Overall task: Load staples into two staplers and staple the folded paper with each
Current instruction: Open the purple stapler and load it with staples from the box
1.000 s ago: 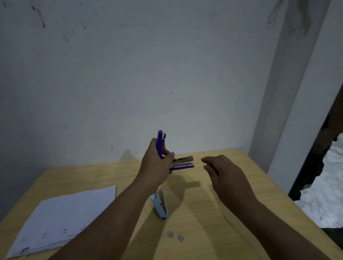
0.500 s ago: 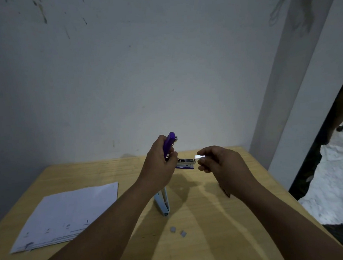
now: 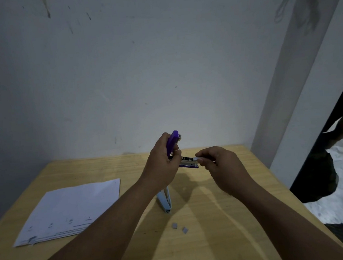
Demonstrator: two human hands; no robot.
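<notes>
**Two hands at the opened purple stapler**

Two bare hands work above the far middle of the wooden desk [image 3: 222, 236]. The left hand [image 3: 161, 166] grips the purple stapler [image 3: 172, 142], fingers wrapped around its hinge end; the purple top arm is swung up nearly upright while the base and metal staple channel [image 3: 188, 162] point right, roughly level. The right hand [image 3: 221, 165] meets the channel's open end, thumb and forefinger pinched narrow on a small pale strip of staples [image 3: 198, 159] that touches the tip of the channel.

Below the left wrist, a light blue stapler [image 3: 165, 201] rests on the desk, its near end pointing toward the camera; its far end is hidden by the arm. Just nearer than it lie two small grey staple pieces [image 3: 179, 227], close together but apart. The folded white paper [image 3: 71, 210], with faint printed marks along its near edge, lies flat on the left part of the desk, well apart from both staplers.
</notes>
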